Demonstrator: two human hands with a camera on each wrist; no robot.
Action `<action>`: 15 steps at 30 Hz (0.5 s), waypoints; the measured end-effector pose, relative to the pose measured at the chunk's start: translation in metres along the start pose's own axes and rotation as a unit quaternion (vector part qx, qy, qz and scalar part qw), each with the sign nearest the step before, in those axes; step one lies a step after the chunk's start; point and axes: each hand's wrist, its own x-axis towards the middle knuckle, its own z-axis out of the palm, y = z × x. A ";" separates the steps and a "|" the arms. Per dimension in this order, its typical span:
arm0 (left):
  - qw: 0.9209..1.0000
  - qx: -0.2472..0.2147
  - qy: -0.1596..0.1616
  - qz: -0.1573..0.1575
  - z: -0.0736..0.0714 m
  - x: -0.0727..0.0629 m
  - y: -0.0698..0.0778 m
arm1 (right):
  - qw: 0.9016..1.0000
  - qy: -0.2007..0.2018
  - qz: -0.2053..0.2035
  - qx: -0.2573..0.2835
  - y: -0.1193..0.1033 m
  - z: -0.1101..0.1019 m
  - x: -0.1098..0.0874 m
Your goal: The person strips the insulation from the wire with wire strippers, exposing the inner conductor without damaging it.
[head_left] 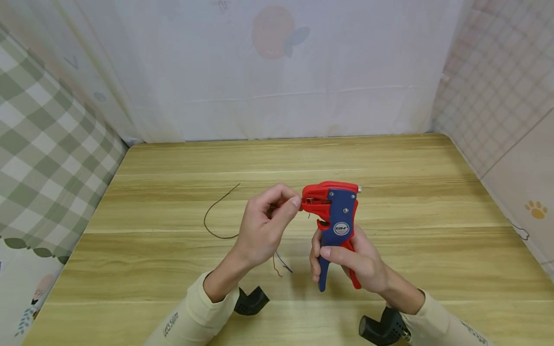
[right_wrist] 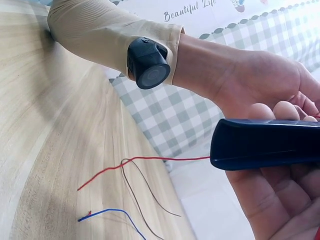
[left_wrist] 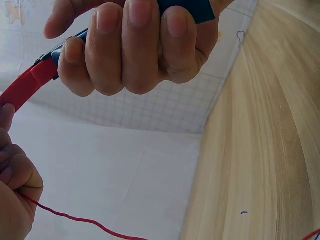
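On the left, I see a brown wire (head_left: 205, 218) curving loosely over the wood-grain table (head_left: 164, 274), its near end lost behind the left hand (head_left: 266, 226). That hand is raised, thumb and forefinger pinching a red wire (right_wrist: 150, 158) right at the tool's nose; I take the tight pinch as a way to keep so limp a strand steady there. The rest of the red wire trails from the hand, out of the way. Below the left wrist, a blue wire (head_left: 283, 263) shows beside it. A short blue offcut (head_left: 309, 215) lies just beyond the nose.

Further right, the red-and-blue wire stripper (head_left: 342, 211) is held clear of the table, nose turned left, I judge so that wire and mouth can meet. The right hand (head_left: 363, 262) is wrapped around its handles, thumb across the blue one, likely leaving the fingers free to squeeze. The handle ends stand apart. I cannot tell whether the red wire's tip sits inside the jaws.
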 end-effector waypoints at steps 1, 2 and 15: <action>1.000 0.001 0.000 -0.001 0.000 0.000 0.000 | 1.000 0.000 -0.001 -0.001 0.000 0.000 0.000; 1.000 0.000 -0.001 -0.002 0.000 0.000 0.001 | 1.000 -0.001 -0.001 -0.001 0.000 0.000 0.000; 0.998 0.029 -0.057 -0.024 -0.014 0.004 0.008 | 1.000 0.003 0.002 -0.027 -0.003 -0.003 0.000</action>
